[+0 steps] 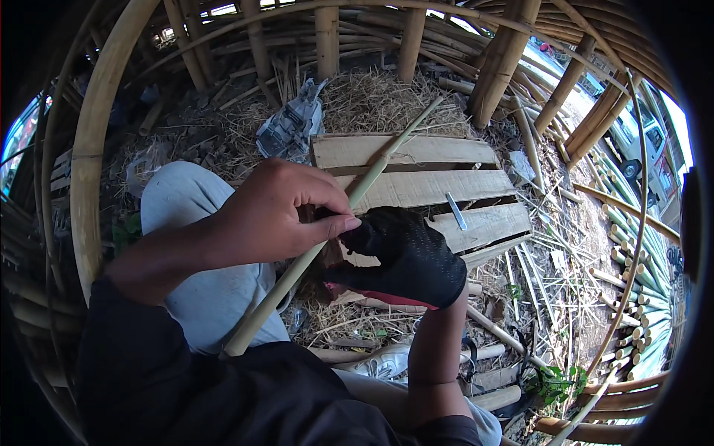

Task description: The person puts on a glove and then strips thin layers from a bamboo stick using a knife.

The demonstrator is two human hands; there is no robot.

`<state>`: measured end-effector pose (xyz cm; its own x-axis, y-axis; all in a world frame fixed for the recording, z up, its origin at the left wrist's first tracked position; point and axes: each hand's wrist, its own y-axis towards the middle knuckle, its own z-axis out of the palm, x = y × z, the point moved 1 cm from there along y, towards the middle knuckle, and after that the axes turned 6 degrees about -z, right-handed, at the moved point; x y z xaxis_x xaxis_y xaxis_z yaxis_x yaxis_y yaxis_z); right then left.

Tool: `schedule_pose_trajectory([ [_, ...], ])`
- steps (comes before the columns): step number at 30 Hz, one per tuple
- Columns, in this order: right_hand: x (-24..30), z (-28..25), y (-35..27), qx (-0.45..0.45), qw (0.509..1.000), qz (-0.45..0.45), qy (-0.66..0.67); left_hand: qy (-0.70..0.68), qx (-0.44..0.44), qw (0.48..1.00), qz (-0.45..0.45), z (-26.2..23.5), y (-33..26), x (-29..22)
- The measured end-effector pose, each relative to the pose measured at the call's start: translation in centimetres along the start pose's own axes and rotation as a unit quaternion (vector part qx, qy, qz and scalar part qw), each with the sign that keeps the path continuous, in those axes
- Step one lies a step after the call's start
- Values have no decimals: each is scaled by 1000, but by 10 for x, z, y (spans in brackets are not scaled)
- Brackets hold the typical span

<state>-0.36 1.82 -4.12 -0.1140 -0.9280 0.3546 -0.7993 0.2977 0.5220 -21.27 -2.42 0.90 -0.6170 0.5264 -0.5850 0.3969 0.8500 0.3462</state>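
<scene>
A pale green bamboo pole slants from my lap up across the wooden slats. My bare left hand lies over it, thumb and forefinger pinched together at the black fingertips of the other hand's glove. My right hand wears that black dotted glove, which has a pinkish-red edge. Its fingers curl in beside the pole, and whatever they might hold is hidden. On a slat to the right rests a thin, shiny metal blade-like tool, apart from both hands.
Low wooden slats stand in front of me, with gaps between them. Crumpled printed paper lies behind them on straw. Thick bamboo posts surround me. Cut bamboo poles are stacked at right, and a vehicle stands beyond.
</scene>
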Motion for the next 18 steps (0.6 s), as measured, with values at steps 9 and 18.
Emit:
schedule_pose_trajectory([
  [9, 1, 4, 2, 77, 992, 60, 86, 26, -14, 1000, -2, 8, 11, 2],
  [18, 7, -9, -7, -66, 995, -64, -38, -16, 66, 997, 25, 11, 15, 0],
])
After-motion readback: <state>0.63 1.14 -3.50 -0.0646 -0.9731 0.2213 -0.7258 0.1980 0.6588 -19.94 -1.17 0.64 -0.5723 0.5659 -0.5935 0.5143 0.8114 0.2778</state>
